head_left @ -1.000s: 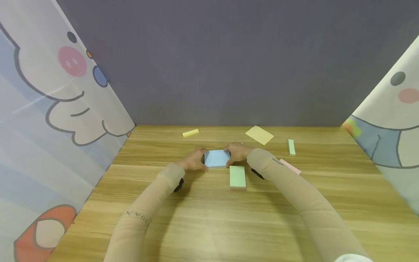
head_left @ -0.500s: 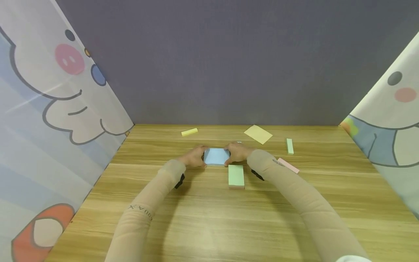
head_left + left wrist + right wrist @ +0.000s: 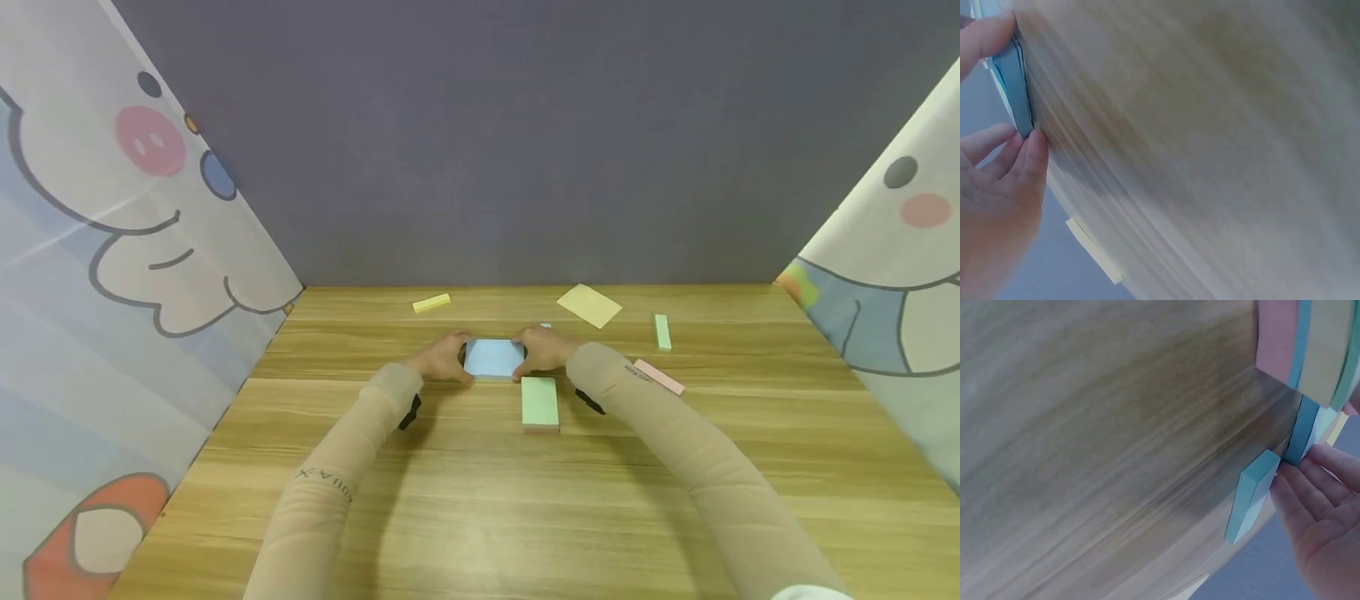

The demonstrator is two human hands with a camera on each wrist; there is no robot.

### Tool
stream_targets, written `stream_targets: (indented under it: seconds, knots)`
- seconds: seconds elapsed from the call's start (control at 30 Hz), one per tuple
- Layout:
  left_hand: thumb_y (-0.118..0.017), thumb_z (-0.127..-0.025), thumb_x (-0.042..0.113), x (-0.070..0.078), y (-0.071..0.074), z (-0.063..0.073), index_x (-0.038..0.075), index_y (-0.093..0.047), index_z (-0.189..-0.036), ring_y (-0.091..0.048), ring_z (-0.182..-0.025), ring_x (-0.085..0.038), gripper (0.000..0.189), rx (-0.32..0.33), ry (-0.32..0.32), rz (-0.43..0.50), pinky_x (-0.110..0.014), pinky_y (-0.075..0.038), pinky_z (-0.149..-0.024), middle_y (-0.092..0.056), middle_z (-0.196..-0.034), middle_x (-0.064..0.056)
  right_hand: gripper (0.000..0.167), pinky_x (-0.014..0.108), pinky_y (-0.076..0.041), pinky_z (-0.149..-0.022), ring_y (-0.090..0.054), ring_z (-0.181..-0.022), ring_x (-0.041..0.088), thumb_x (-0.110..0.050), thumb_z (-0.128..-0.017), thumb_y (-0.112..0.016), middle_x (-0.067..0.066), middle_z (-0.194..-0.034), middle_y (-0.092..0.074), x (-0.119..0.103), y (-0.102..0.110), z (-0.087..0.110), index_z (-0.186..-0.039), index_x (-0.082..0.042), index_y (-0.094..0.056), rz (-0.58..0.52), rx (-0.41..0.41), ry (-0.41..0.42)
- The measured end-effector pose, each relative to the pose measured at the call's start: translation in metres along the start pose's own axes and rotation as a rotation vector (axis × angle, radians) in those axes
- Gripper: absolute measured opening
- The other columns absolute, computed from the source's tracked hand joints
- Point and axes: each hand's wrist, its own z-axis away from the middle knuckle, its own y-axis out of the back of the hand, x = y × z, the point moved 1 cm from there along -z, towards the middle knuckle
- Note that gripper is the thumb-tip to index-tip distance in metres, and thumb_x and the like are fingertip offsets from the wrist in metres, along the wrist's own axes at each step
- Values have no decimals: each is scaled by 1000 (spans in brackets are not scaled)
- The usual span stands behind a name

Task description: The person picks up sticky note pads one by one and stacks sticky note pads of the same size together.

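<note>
A light blue sticky note pad lies flat on the table between my two hands. At its left end my left hand grips it, thumb at the near corner and fingers at the far one; the left wrist view shows fingertips on the pad's edge. My right hand holds the opposite end the same way. Just in front of the right hand stands a green-topped stack of sticky notes, whose pink, blue, yellow and green layers show in the right wrist view. A small blue-green strip pad sits beside the right fingertips.
Toward the back of the wooden table lie a yellow strip pad and a yellow square note. Farther right are a light green strip pad and a pink strip pad. A grey panel rises behind the table.
The head view has shifted slightly. Both hands keep hold of the blue sticky note pad, and the things on the table keep their places.
</note>
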Motion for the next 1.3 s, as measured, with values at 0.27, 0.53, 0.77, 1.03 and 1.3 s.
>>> stream_targets:
  seconds: [0.27,0.53,0.77,1.03,1.3]
  knots:
    - [-81,-67,12,-1,5,-1,1,-35,-139,-41,-123,-30,86,-12,12,31,-41,-37,-103,-34,-142,-13,79,40,-39,-102,-44,-124,31,-40,-72,-76,17,-138,-44,0,1,-3,-133,0,-45,-23,3,-3]
    - [-80,-67,12,2,6,-2,3,-34,-139,-42,-122,-28,86,-11,42,74,-41,-38,-102,-36,-140,-11,75,40,-41,-99,-49,-119,30,-35,-73,-76,16,-133,-49,-1,5,-1,-132,1,-46,-26,-1,10]
    - [-80,-66,9,5,6,-4,1,-35,-138,-41,-122,-30,85,-12,49,61,-42,-36,-104,-35,-141,-14,70,41,-40,-101,-48,-120,31,-32,-78,-72,18,-133,-49,1,9,-2,-132,3,-45,-51,-17,34]
    - [-79,-69,11,3,1,0,4,-32,-141,-29,-133,-32,86,-18,76,26,-45,-26,-110,-25,-148,-15,63,48,-32,-106,-35,-130,36,-26,-86,-64,17,-143,-36,12,27,7,-137,0,-39,-144,6,11]
    - [-78,-70,11,5,2,5,4,-32,-141,-28,-134,-31,85,-13,63,17,-44,-28,-109,-25,-148,-14,60,53,-30,-105,-33,-129,41,-24,-87,-62,22,-140,-39,33,61,19,-135,3,-40,-40,91,-31]
